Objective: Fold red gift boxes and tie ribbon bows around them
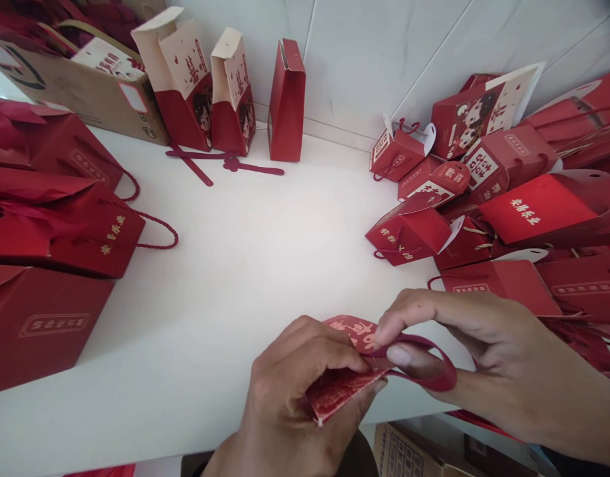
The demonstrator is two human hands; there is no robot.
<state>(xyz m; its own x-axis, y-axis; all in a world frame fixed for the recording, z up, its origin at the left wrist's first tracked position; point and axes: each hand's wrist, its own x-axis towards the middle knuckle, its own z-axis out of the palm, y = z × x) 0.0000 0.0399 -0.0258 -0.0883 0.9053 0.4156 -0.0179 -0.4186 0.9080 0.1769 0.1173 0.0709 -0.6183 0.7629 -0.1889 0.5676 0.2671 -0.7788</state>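
Note:
My left hand [305, 384] is closed around a small red paper gift box [342, 394], held tilted above the near edge of the table. Pale characters show on the box's far panel, and my left fingers hide much of its body. A dark red strap [447, 374] bends into a loop at the top of the box. My right hand [479, 358] pinches this strap where it meets the box, with the thumb inside the loop and the index finger above. Whether the strap passes through a hole there is hidden.
Loose dark red straps [200, 159] lie near the wall, before upright boxes [288, 99]. Red gift boxes with cord handles crowd the left [61, 324] and right [409, 232]. A brown carton [101, 99] stands at the back left, another carton [399, 454] below the table [265, 245].

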